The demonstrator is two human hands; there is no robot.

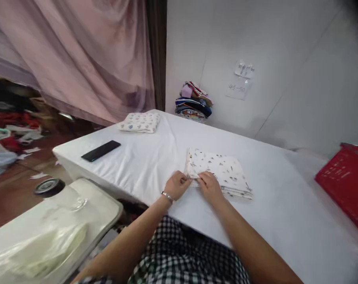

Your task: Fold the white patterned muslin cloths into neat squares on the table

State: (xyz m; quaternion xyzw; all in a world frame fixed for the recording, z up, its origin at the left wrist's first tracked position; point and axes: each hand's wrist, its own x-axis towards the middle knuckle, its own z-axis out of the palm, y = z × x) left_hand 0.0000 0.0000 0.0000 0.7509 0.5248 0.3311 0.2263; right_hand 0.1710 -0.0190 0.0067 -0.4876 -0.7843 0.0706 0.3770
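We are pinching the folded cloth with our left hand and right hand. Beyond them, a paper is showing "45-50".

near cloth: white, dark motifs | curtain: pink | garment: black-white check

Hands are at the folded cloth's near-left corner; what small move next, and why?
I'd probably steady that corner with the left hand and slide the right hand rightward along the near edge of the folded cloth, since its layers look staggered toward the near-right corner.
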